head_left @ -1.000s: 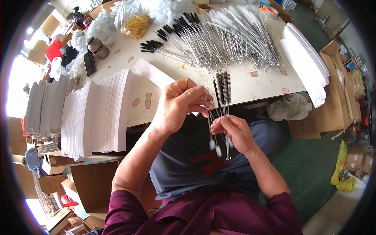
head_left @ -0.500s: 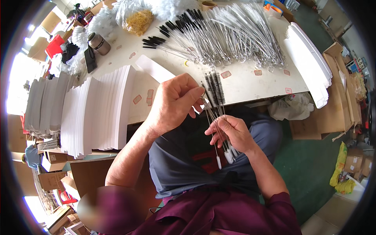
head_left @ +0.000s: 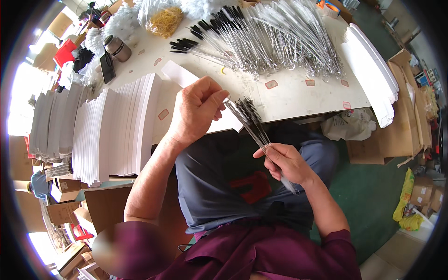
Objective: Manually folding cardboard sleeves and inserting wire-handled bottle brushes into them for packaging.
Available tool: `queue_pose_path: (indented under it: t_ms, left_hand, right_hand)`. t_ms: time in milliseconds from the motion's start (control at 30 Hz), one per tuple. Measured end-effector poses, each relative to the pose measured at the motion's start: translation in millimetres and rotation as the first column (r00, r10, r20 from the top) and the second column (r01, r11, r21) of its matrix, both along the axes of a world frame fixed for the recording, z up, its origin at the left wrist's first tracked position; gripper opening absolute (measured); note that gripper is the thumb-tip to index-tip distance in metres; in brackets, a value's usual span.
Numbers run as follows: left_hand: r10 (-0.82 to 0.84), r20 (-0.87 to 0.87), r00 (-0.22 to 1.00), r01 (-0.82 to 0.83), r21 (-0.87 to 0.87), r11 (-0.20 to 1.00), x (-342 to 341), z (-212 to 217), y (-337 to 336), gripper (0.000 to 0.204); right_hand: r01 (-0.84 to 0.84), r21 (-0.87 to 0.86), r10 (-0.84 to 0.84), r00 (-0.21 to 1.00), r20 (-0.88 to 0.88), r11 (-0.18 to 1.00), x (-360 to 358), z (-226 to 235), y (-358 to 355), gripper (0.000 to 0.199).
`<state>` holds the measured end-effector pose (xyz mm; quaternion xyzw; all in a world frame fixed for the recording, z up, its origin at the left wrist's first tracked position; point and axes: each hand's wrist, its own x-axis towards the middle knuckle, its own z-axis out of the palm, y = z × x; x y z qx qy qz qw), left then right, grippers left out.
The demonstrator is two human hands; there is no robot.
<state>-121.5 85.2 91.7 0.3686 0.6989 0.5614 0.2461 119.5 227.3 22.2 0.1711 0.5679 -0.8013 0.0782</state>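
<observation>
Above my lap, my right hand (head_left: 285, 162) is closed around a small bundle of thin wire brushes (head_left: 252, 119). Black bristles show on the upper part of the bundle, and white bristles poke out below the hand. My left hand (head_left: 198, 112) pinches a wire ring (head_left: 227, 99) at the bundle's upper left, between thumb and forefinger. From that ring a wire stem slants down toward the right hand; how many stems the left fingers hold cannot be made out. A white paper strip (head_left: 179, 73) lies on the table behind the left hand.
Rows of looped wire brushes (head_left: 275, 42), some black-bristled, cover the far table (head_left: 154, 51). Folded white cartons (head_left: 116, 130) stand at left, more white card (head_left: 368, 70) at right. A metal flask (head_left: 117, 49), a phone (head_left: 107, 69) and yellow rubber bands (head_left: 165, 23) sit far left.
My left hand has moved left and slightly away from me. The bundle now slants more, its stems drawn closer together, and my right hand has shifted right and a little nearer me.
</observation>
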Motion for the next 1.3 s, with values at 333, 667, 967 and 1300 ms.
queue_pose_path:
  t_ms: [333, 667, 967, 1300]
  left_hand:
    - [-0.086, -0.863, 0.498, 0.212, 0.024, 0.977, 30.8, -11.7, -7.7, 0.018]
    - [-0.344, -0.83, 0.439, 0.026, -0.37, 0.929, 16.6, -17.5, -8.9, 0.088]
    - [-0.396, -0.847, 0.355, 0.029, -0.413, 0.91, 13.8, -78.2, -19.6, 0.082]
    - [-0.478, -0.832, 0.281, 0.117, -0.464, 0.878, -10.0, -79.3, -9.1, 0.073]
  right_hand:
    - [0.107, 0.533, -0.074, 0.994, -0.083, 0.839, 16.4, 1.2, 5.8, 0.041]
    - [0.282, 0.461, -0.303, 0.953, -0.03, 0.842, 57.5, -10.4, 35.8, 0.034]
    - [0.299, 0.456, -0.27, 0.954, -0.131, 0.838, 48.2, -30.3, 4.1, 0.036]
    - [0.309, 0.385, -0.296, 0.951, -0.093, 0.87, 63.4, -46.8, 7.4, 0.04]
